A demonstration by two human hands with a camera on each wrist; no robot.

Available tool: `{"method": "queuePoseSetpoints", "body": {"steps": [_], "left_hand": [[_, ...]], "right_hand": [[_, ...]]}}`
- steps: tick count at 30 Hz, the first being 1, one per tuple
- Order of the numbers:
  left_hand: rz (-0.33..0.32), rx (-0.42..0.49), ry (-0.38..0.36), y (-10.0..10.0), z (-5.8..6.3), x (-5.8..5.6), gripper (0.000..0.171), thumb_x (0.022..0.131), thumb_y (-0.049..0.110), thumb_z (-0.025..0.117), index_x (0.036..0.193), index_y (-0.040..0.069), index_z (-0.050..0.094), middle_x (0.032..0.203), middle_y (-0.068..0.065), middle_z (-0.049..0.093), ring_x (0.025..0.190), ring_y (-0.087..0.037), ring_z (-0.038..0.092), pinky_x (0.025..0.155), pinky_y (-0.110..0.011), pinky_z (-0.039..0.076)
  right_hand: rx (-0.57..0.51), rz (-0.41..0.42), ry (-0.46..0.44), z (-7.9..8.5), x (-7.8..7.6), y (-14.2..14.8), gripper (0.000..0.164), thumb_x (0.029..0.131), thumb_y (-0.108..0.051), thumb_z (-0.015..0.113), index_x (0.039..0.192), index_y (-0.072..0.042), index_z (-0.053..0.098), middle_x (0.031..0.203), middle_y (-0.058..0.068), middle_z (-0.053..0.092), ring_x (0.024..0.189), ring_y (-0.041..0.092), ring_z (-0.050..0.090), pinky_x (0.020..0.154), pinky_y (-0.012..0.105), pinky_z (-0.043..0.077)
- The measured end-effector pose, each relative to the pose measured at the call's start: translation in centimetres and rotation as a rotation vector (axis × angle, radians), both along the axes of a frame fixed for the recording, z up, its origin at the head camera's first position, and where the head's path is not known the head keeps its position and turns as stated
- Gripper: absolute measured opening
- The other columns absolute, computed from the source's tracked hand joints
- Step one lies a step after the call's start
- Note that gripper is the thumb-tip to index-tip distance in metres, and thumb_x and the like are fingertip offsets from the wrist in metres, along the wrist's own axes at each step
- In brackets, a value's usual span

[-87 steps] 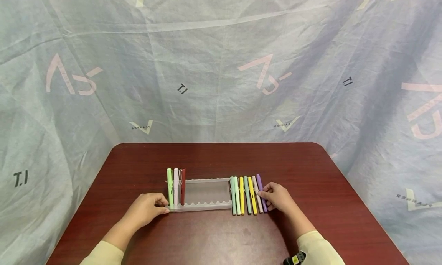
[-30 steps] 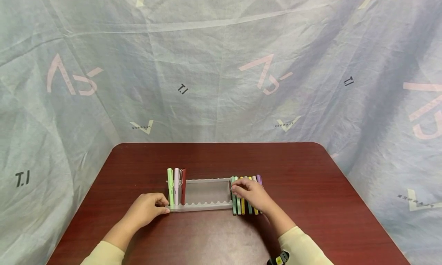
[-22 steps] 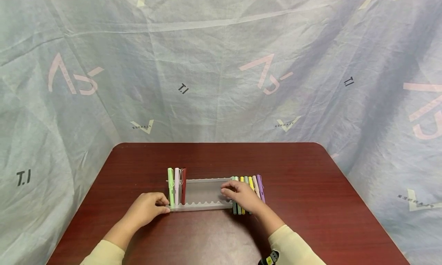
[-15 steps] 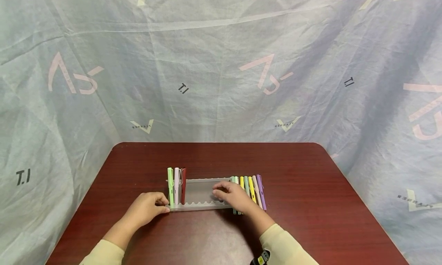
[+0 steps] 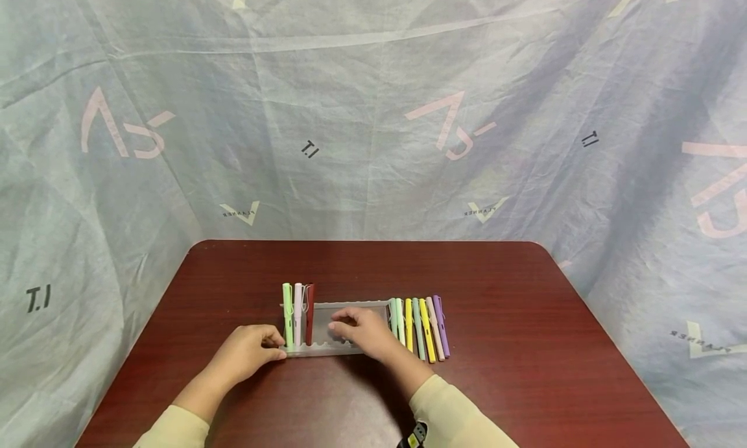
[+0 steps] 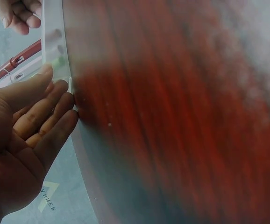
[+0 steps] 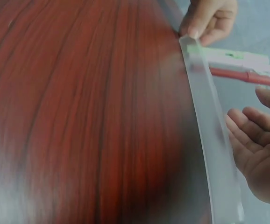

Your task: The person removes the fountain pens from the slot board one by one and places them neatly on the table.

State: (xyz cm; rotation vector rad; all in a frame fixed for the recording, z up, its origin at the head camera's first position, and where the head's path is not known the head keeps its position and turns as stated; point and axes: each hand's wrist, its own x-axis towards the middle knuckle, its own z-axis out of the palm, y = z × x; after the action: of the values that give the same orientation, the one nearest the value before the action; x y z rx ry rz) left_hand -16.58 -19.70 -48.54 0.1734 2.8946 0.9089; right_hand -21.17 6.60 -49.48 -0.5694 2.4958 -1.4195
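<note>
A clear notched pen tray (image 5: pixel 323 351) lies on the table. Across its left end stand a light green pen (image 5: pixel 288 318), a pale pink pen (image 5: pixel 297 318) and a dark red pen (image 5: pixel 310 315). My left hand (image 5: pixel 248 354) pinches the tray's left front corner; the left wrist view shows thumb and fingertips at that end. Over the tray's middle hovers my right hand (image 5: pixel 366 331), fingers loosely bent and holding nothing, just right of the red pen. In the right wrist view the thumb (image 7: pixel 268 99) and fingers are apart, near the red pen (image 7: pixel 245 76).
Several pens lie side by side by the tray's right end, among them a yellow pen (image 5: pixel 428 331) and a purple pen (image 5: pixel 441 328). The dark red-brown wooden table (image 5: pixel 373 266) meets a hanging grey printed cloth (image 5: pixel 373 176) at the back and sides.
My right hand has left the purple pen at the right end of the row and moved left over the pens to the tray's middle. The left hand stays at the corner.
</note>
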Motion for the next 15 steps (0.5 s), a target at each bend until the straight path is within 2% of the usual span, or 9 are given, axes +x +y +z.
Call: {"method": "queuePoseSetpoints", "body": {"steps": [6,15], "left_hand": [[-0.006,0.004,-0.001,-0.1,0.0,-0.1,0.012,0.080,0.021,0.081,0.084,0.024,0.070,0.083,0.011,0.068,0.080,-0.007,0.062,0.075,-0.035,0.053],[-0.011,0.003,0.012,-0.1,-0.1,0.0,0.012,0.080,0.021,0.081,0.084,0.024,0.071,0.082,0.011,0.068,0.078,-0.006,0.061,0.073,-0.034,0.052]], "right_hand": [[0.008,-0.020,0.008,-0.2,0.1,-2.0,0.027,0.092,-0.036,0.068,0.107,-0.014,0.072,0.081,-0.002,0.071,0.070,0.010,0.065,0.061,0.023,0.051],[-0.006,-0.069,0.023,-0.4,0.1,-4.2,0.028,0.090,-0.038,0.070,0.102,-0.013,0.075,0.074,-0.002,0.070,0.062,0.007,0.061,0.056,0.021,0.049]]}}
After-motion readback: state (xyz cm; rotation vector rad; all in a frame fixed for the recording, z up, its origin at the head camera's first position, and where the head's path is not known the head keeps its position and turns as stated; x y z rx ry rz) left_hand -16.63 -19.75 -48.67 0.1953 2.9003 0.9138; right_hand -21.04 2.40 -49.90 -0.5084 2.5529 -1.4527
